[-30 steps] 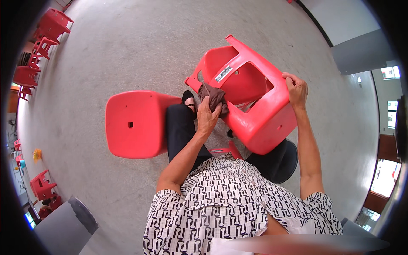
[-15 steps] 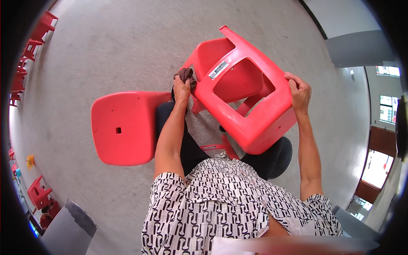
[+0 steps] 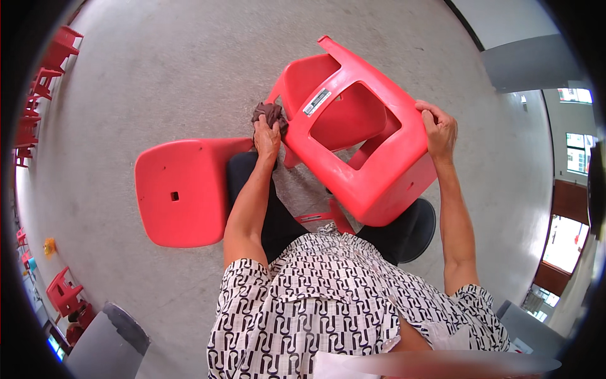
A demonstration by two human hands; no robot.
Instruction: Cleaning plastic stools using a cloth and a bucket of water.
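Observation:
A red plastic stool (image 3: 353, 167) is tipped over in front of my lap, its side panel with the large square cutout facing up. My left hand (image 3: 267, 136) is closed on a crumpled brown cloth (image 3: 270, 115), which touches the stool's left edge. Over the panel's right edge, my right hand (image 3: 440, 131) is curled, holding the stool, with the thumb bent along it. To the left of my thigh stands a second red stool (image 3: 183, 189), seat up, with a small square hole in its middle. Part of another red piece (image 3: 341, 218) shows low between my legs.
More red stools (image 3: 62, 47) line the far left side. At the lower left are a red chair-like item (image 3: 63, 292), a yellow object (image 3: 49, 247) and a grey block-like surface (image 3: 107, 344). A round black seat edge (image 3: 424, 234) juts out by my right thigh.
The tipped stool and both hands have shifted slightly left. The cloth has moved a little left along with my left hand and looks more spread. My right hand keeps its hold.

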